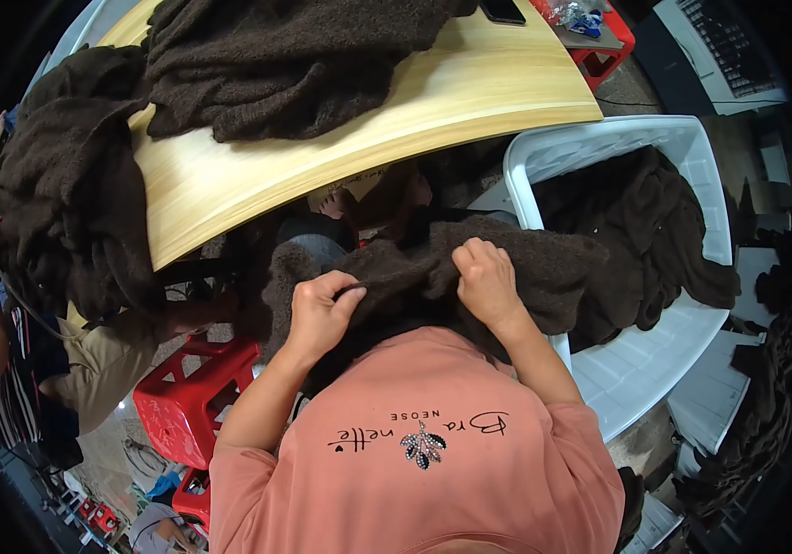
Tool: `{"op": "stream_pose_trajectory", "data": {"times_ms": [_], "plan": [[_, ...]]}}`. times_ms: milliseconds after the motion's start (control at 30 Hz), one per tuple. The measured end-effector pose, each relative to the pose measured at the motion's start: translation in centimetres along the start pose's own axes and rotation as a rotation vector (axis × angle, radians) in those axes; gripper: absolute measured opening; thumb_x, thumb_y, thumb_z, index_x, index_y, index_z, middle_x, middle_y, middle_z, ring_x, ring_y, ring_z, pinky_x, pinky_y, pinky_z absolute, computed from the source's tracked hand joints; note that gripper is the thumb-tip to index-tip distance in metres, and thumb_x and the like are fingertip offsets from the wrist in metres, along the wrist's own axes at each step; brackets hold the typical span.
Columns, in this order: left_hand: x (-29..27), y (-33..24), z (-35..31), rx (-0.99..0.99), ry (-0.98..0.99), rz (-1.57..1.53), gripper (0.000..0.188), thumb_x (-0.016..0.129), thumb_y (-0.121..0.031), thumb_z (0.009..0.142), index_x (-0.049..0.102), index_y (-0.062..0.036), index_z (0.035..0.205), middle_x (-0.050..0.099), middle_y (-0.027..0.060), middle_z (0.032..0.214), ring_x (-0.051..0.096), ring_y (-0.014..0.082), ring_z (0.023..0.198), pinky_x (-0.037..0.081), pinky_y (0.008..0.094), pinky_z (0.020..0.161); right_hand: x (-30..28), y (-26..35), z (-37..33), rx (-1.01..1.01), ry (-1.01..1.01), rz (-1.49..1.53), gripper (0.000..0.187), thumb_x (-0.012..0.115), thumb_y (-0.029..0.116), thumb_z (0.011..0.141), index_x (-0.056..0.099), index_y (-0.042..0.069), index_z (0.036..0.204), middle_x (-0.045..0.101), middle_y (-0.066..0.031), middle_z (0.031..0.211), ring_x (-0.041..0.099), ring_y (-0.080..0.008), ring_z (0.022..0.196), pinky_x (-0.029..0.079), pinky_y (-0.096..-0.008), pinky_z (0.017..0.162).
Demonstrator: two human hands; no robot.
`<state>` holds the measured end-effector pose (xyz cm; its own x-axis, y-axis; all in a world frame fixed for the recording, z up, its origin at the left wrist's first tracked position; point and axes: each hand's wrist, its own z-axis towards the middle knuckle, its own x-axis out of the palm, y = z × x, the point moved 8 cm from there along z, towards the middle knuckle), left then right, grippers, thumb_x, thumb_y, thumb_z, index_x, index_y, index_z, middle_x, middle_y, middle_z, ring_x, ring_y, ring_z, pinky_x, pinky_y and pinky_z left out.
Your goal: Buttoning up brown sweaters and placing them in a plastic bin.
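Across my lap lies a dark brown knitted garment (396, 268), stretched between my two hands. My left hand (320, 309) pinches its near edge between thumb and fingers. To the right, my right hand (486, 277) grips the same fabric with curled fingers; the fingertips are partly hidden. From there the knit runs on to the right, to the rim of a white plastic tub (641, 365). More dark brown knitwear (645, 231) is heaped in that tub, some of it hanging over the far right rim.
A pale wooden table (470, 92) ahead carries a pile of brown knitwear (276, 65) and a phone (503, 11). At the left, a co-worker in a striped shirt (22, 369) sits by more brown cloth (64, 185). Red plastic stools (188, 397) stand at my left.
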<state>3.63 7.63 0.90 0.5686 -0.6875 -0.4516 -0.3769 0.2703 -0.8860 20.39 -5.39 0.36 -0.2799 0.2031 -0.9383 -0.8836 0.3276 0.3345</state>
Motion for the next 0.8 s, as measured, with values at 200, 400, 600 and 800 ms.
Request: {"op": "stream_pose_trajectory", "data": {"times_ms": [200, 400, 600, 800], "plan": [[0.4, 1.3, 0.5, -0.248, 0.141, -0.339, 0.002, 0.061, 0.000, 0.074, 0.060, 0.0020, 0.075, 0.054, -0.0039, 0.066, 0.047, 0.0028, 0.062, 0.037, 0.0187, 0.055, -5.2, -1.6, -2.4, 0.158, -0.154, 0.293, 0.029, 0.048, -0.010, 0.055, 0.051, -0.001, 0.082, 0.053, -0.0166, 0.082, 0.053, -0.0369, 0.083, 0.045, -0.0386, 0.073], [0.2, 2.3, 1.2, -0.360, 0.037, -0.755, 0.006, 0.056, 0.002, 0.076, 0.058, -0.0026, 0.075, 0.055, -0.0030, 0.068, 0.048, 0.0041, 0.058, 0.038, 0.0176, 0.054, -3.5, -2.2, -4.2, 0.322, 0.210, 1.234, 0.044, 0.064, -0.005, 0.059, 0.053, 0.000, 0.102, 0.056, -0.0017, 0.086, 0.055, -0.0093, 0.079, 0.045, -0.0243, 0.072], [-0.2, 3.9, 1.5, -0.400, -0.021, -0.911, 0.006, 0.054, 0.001, 0.078, 0.058, -0.0014, 0.080, 0.060, 0.0024, 0.072, 0.055, 0.0082, 0.061, 0.044, 0.0205, 0.059, -2.8, -1.0, -4.2, 0.170, 0.285, 0.699, 0.056, 0.068, 0.001, 0.063, 0.047, 0.001, 0.114, 0.059, -0.0101, 0.085, 0.060, -0.0186, 0.075, 0.046, -0.0257, 0.071], [0.0, 3.8, 1.4, -0.439, -0.012, -0.938, 0.008, 0.052, 0.000, 0.078, 0.059, 0.0004, 0.082, 0.062, 0.0050, 0.076, 0.057, 0.0111, 0.065, 0.047, 0.0228, 0.063, -4.8, -0.1, -3.9, -0.053, -0.094, 0.802, 0.031, 0.059, -0.002, 0.073, 0.054, 0.000, 0.103, 0.060, -0.0111, 0.087, 0.059, -0.0221, 0.073, 0.046, -0.0284, 0.063]]}}
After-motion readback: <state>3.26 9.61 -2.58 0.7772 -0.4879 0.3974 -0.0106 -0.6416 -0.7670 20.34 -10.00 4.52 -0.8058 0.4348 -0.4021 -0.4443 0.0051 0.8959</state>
